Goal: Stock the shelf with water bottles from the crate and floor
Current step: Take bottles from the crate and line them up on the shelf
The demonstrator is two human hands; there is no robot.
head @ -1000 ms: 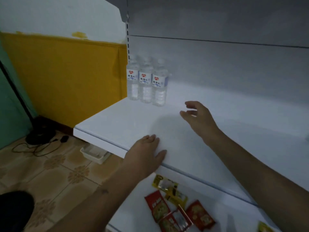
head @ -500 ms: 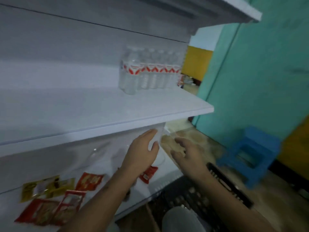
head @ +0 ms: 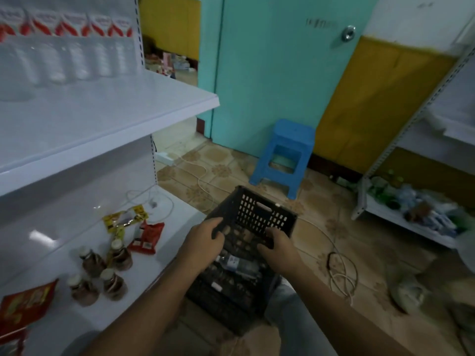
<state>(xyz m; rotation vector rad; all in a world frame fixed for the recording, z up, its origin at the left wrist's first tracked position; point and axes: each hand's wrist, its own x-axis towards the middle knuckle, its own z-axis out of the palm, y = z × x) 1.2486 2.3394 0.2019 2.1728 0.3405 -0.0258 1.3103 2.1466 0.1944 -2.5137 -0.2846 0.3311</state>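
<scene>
Both hands [head: 205, 242] [head: 279, 246] over crate [head: 264, 214], fingers loosely curled, holding nothing — shelved bottles' [head: 77, 47] red labels unreadable.

We find the front of the upper shelf [head: 108, 116] bare, with a row of water bottles [head: 77, 55] lined along its back. On the lower shelf [head: 64, 317], small brown jars [head: 102, 268] and snack packets [head: 144, 236] crowd the front. The black crate [head: 257, 214] stands open-topped on the floor, just beside that shelf.
</scene>
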